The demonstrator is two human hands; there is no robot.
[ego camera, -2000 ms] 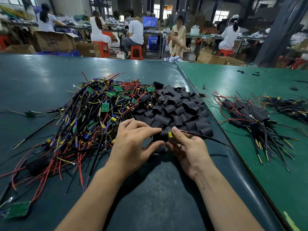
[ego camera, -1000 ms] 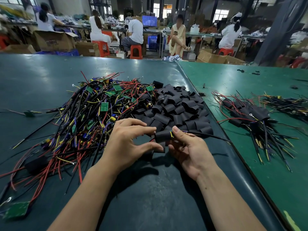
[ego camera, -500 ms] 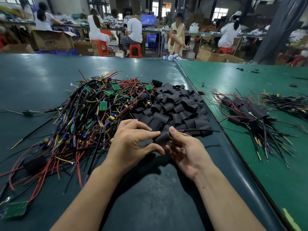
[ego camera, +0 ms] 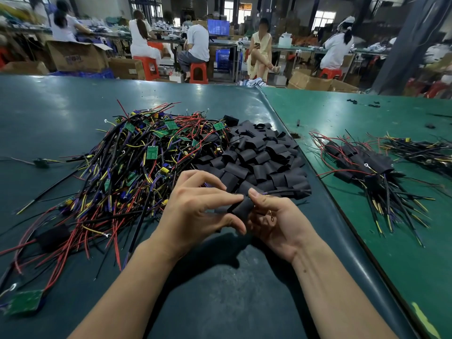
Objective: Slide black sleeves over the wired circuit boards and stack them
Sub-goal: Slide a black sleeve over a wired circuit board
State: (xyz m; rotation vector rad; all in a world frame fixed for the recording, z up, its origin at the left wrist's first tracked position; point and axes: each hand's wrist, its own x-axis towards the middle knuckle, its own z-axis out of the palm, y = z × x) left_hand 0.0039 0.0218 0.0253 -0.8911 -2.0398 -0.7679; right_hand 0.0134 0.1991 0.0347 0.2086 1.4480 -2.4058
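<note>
Both hands are pinching one black sleeve [ego camera: 242, 207] near the worktop's [ego camera: 220, 302] front edge, left hand [ego camera: 195, 211] and right hand [ego camera: 274, 216]. Wires [ego camera: 281, 192] trailing out are probably risking a snag, bunching it.

Black sleeve [ego camera: 242, 207] is now covering the board fully; the green-yellow board end seen at its right opening two seconds ago is no longer showing. Sleeve is tilting, right end dropping into the right hand [ego camera: 274, 221]. Left hand [ego camera: 195, 211] is pinching it closer to the right thumb. Trailing black wires [ego camera: 281, 192] are lying flatter toward the sleeve pile [ego camera: 259, 157].
</note>
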